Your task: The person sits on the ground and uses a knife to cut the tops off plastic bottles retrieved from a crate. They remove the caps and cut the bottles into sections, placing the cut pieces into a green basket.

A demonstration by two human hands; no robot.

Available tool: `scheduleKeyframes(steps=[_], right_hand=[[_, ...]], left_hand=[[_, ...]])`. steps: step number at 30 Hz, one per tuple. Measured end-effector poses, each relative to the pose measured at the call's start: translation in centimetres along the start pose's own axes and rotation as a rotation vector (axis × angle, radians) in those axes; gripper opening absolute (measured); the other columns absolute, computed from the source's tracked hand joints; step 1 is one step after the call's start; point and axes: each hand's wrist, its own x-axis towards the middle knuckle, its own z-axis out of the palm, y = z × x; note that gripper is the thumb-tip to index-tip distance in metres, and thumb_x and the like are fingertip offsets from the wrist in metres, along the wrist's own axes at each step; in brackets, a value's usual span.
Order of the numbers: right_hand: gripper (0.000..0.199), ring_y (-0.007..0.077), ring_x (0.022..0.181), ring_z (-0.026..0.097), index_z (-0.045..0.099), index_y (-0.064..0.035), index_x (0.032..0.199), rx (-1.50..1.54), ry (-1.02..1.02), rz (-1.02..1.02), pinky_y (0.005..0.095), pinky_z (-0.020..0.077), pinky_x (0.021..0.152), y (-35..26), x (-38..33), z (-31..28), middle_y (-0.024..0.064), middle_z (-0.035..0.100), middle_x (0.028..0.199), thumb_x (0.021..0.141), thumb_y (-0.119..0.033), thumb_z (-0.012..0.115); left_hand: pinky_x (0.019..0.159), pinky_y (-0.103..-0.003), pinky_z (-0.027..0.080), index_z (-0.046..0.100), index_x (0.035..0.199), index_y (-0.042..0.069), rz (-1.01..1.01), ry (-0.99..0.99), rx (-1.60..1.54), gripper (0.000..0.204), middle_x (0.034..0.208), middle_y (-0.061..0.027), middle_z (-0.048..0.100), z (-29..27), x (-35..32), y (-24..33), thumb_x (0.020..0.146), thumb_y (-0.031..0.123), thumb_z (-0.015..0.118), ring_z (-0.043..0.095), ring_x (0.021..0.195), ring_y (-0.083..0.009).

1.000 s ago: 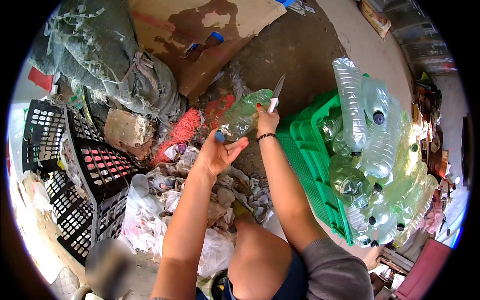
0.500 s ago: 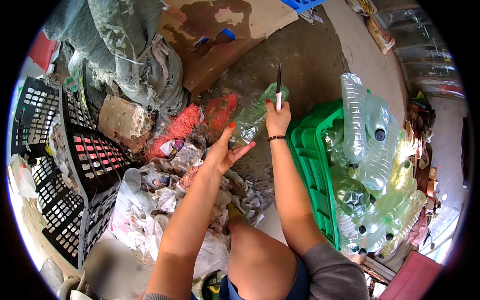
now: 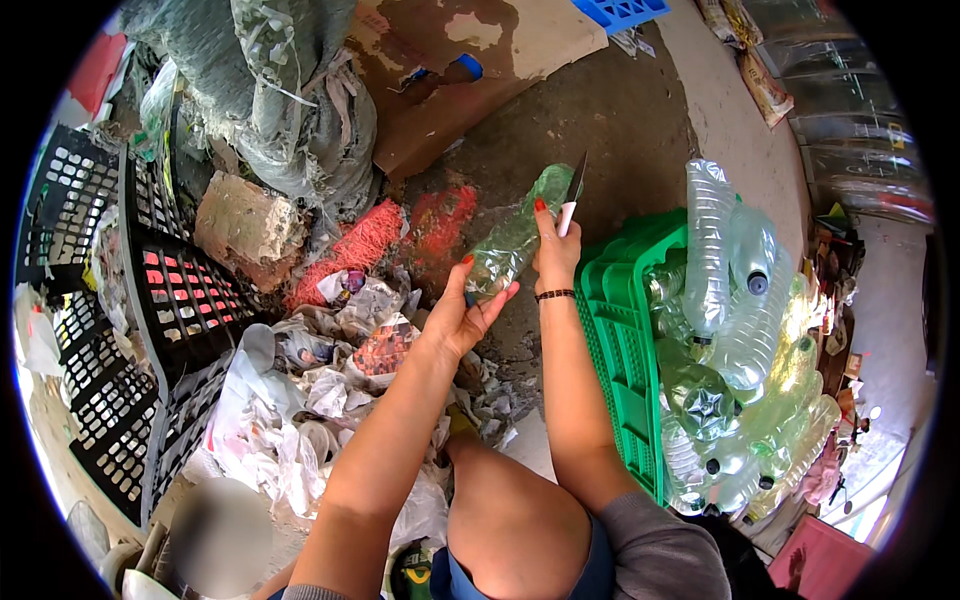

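A clear green plastic bottle (image 3: 520,225) lies slantwise between my hands, its lower end in my left hand (image 3: 462,318). The thumb and fingers of that hand close round the bottle's end. In my right hand (image 3: 556,245) is a knife (image 3: 577,190) with a white handle and a dark blade pointing up and away. The blade is beside the bottle's far end; whether it touches the plastic I cannot tell. A beaded bracelet circles my right wrist.
At my right stands a green crate (image 3: 625,350) heaped with empty plastic bottles (image 3: 755,330). Crumpled plastic and paper scraps (image 3: 330,390) cover the ground at left, beside black crates (image 3: 190,310). A stuffed grey sack (image 3: 310,120) and a cardboard sheet (image 3: 450,90) are farther off.
The knife has tilted to the right and come slightly lower. My left hand has moved right and a little nearer, and the bottle has shifted right with it.
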Motion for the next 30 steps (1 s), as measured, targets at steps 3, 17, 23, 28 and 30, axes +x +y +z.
scheduleKeyframes(steps=[3,17,23,28,30], right_hand=[[0.047,0.0062,0.061,0.046,0.06,-0.0016,0.102,-0.003,-0.204,0.337,0.0251,0.0362,0.052,-2.7,-1.5,-0.6,-0.0024,0.055,0.072,0.08,-0.037,0.083],[0.025,0.0152,0.067,0.068,0.061,0.0096,0.109,-0.197,-0.164,-0.156,0.0271,0.0516,0.063,-1.9,-0.2,-0.6,0.0084,0.07,0.085,0.091,-0.005,0.07],[0.021,0.0199,0.064,0.071,0.065,0.0023,0.108,-0.329,-0.135,-0.291,0.0334,0.0521,0.061,-2.1,-1.2,-0.9,0.0108,0.07,0.076,0.092,-0.01,0.066],[0.038,0.0244,0.069,0.071,0.066,-0.0006,0.11,-0.577,-0.078,-0.371,0.0376,0.0529,0.065,-3.1,-1.7,-0.9,0.0113,0.068,0.074,0.087,-0.03,0.074],[0.052,0.0238,0.072,0.069,0.065,0.0002,0.112,-0.622,-0.078,-0.32,0.0374,0.0529,0.067,-4.2,-1.9,-0.6,0.0108,0.068,0.076,0.081,-0.04,0.078]], left_hand=[[0.076,-0.031,0.067,0.052,0.131,-0.001,0.036,0.05,-0.022,0.053,0.121,-0.0195,0.064,-0.5,-0.5,-0.2,0.096,0.036,0.066,0.07,0.105,-0.0324],[0.068,-0.028,0.066,0.052,0.123,-0.004,0.017,0.057,-0.006,0.037,0.112,-0.0197,0.066,-0.1,0.9,-2.4,0.1,0.025,0.058,0.072,0.097,-0.0347],[0.061,-0.026,0.065,0.047,0.123,-0.003,-0.005,0.15,0.006,0.035,0.109,-0.0204,0.065,-0.2,1.3,-3.0,0.1,0.02,0.056,0.073,0.096,-0.0355],[0.055,-0.023,0.064,0.045,0.123,-0.001,-0.005,0.118,0.036,0.033,0.109,-0.0196,0.064,-0.8,1.5,-2.9,0.1,0.019,0.056,0.073,0.095,-0.0352],[0.055,-0.023,0.063,0.046,0.123,-0.001,0.024,0.094,0.05,0.032,0.11,-0.0194,0.064,-1.0,1.4,-2.8,0.1,0.019,0.056,0.073,0.096,-0.0349]])
